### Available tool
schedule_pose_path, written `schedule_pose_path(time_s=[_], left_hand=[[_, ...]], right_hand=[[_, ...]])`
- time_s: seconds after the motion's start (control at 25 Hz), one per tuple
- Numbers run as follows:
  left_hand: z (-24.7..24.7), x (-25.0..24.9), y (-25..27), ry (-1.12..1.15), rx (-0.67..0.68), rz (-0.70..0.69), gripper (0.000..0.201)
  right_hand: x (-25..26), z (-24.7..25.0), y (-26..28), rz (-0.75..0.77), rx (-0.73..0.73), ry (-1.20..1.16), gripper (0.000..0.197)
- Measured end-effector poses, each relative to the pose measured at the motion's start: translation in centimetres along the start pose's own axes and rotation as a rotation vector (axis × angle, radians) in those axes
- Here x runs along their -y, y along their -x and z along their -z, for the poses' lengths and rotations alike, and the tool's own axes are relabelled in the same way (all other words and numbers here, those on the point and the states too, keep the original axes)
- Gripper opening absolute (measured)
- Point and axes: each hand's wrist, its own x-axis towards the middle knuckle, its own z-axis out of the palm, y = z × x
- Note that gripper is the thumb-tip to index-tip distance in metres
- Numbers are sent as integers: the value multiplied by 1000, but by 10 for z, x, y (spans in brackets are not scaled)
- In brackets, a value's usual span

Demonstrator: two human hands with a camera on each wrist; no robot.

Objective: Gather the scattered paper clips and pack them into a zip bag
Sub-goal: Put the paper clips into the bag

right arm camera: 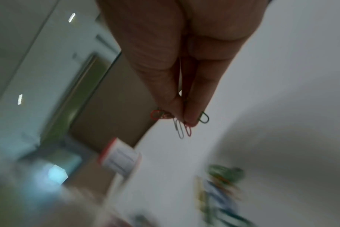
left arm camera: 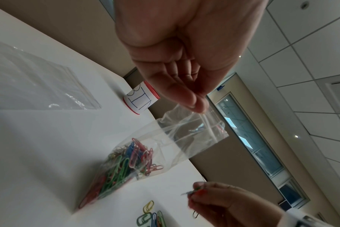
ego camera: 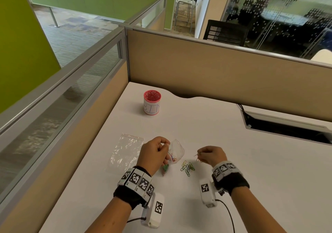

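1. Head view: your left hand [ego camera: 154, 154] pinches the zip bag [left arm camera: 165, 147] rim, mouth open, bottom resting on the surface.
2. Your right hand [ego camera: 212, 155] fingers [right arm camera: 192, 106] pinch several paper clips [right arm camera: 181, 130]; drop them deep inside the mouth.
3. Loose clips [ego camera: 187, 168] lie near the surface's front edge.

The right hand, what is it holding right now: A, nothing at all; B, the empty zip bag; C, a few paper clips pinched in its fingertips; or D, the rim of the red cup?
C: the right hand pinches a few paper clips between its fingertips, above the white desk.
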Motion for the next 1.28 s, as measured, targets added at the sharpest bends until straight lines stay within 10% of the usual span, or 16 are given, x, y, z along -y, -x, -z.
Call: schedule_pose_path(time_s=[0.28, 0.56, 0.8, 1.04, 1.28], left_hand=[[-6, -2, -1, 4, 10, 4, 11], [-3, -3, -3, 4, 6, 5, 11], [-1, 0, -5, 21, -38, 5, 11], [5, 4, -4, 35, -61, -3, 15], [5, 4, -3, 32, -61, -6, 17]], right_hand=[[74, 10, 54, 74, 352, -679, 17], [85, -30, 75, 530, 128, 414, 27], [73, -12, 61, 400, 33, -25, 19], [-13, -18, 18, 47, 88, 432, 47], [-33, -48, 5, 191, 212, 650, 53]])
